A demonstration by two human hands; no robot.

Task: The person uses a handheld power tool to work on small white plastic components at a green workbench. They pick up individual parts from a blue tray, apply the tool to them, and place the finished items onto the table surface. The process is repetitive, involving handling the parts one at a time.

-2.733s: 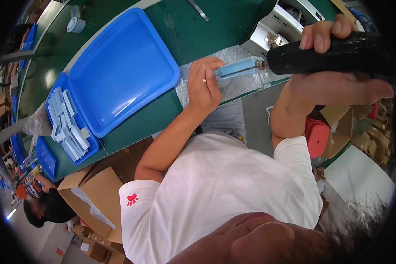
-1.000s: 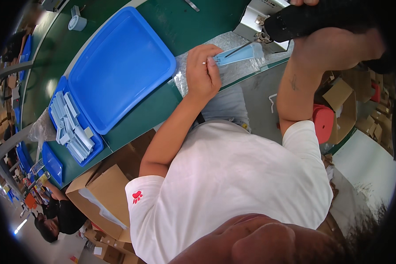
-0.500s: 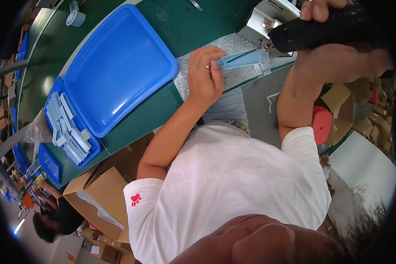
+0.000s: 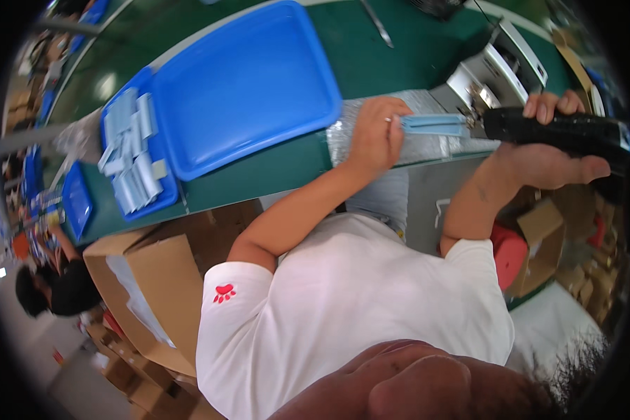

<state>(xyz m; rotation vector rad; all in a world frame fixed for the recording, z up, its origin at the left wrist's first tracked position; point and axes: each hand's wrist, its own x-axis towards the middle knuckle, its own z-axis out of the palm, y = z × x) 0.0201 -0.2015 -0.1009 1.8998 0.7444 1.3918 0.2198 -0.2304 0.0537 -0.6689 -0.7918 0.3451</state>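
Observation:
My left hand pinches one end of a long, narrow light blue plastic piece above bubble wrap at the bench edge. Wrapped in my right hand is a black power screwdriver, lying nearly level. Its metal nose meets or overlaps the right end of the blue piece; whether the two touch I cannot tell. Just beyond the nose stands a silver box-shaped device with a small metal mechanism on its front. The screwdriver's thin bit is hard to make out here.
A large blue tray covers the left of the green bench. Beside it, a smaller blue tray holds several light blue pieces. Tweezers lie at the back. Cardboard boxes and a red stool stand below the bench.
The whole view has shifted, so the bench sits further right. The blue piece has turned more level. The screwdriver's bit, earlier visible across the piece, no longer shows clearly. Both hands keep their holds.

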